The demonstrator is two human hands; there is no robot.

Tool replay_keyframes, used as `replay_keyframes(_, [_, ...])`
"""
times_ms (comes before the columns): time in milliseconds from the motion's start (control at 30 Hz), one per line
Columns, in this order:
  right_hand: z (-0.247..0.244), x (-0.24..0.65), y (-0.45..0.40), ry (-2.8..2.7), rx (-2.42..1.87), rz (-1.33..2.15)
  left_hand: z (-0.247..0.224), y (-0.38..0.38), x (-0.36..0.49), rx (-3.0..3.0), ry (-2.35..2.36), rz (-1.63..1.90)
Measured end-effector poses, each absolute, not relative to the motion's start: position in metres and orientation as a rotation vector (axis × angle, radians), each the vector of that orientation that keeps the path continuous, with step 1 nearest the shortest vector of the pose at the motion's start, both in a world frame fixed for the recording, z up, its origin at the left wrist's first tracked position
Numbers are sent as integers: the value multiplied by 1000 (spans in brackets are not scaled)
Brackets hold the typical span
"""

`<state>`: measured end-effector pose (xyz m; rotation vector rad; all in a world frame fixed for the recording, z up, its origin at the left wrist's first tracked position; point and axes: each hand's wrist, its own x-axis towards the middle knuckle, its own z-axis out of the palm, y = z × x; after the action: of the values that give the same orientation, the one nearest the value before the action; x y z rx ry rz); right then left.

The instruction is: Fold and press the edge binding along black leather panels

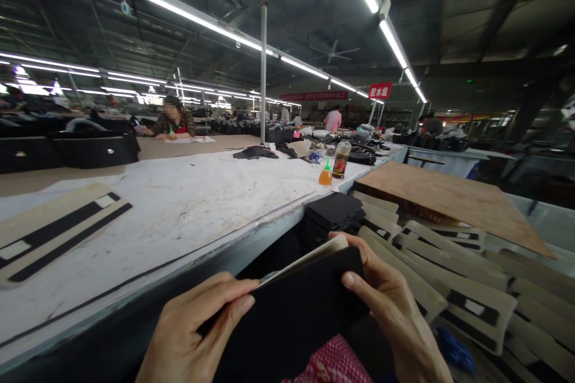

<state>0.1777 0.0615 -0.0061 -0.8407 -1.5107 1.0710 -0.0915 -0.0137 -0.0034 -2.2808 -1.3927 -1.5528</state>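
A black panel with a pale beige layer behind it (305, 299) is held up in front of me, below the table edge. My left hand (197, 323) pinches its upper left edge between thumb and fingers. At the upper right corner, my right hand (386, 293) grips the same panel, thumb on the black face and fingers behind. Along the top, the beige layer (309, 257) stands slightly apart from the black one. The panel's lower part runs out of view over a red checked cloth (336, 359).
A white-covered table (188, 215) stretches ahead, with a beige piece with black strips (67, 233) at left. Near its edge stand an orange squeeze bottle (326, 175) and a dark jar (341, 161). Black panels (335, 209) and many beige pieces (476, 305) lie right. A person (173, 119) sits across.
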Motion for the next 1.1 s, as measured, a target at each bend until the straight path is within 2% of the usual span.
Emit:
replay_keyframes(267, [-10,177,52,-1286,-940,1149,0,-17,-79,-2383,-1254,-1899])
replay_keyframes(667, [-6,168,48,-1258,-1003,1026,4,-23,-76,-2362,-1335,-1823])
replay_keyframes(1100, [-3,170,41,-1352,-1002,920,-3,-15,-74,-2481,-1212,-1718])
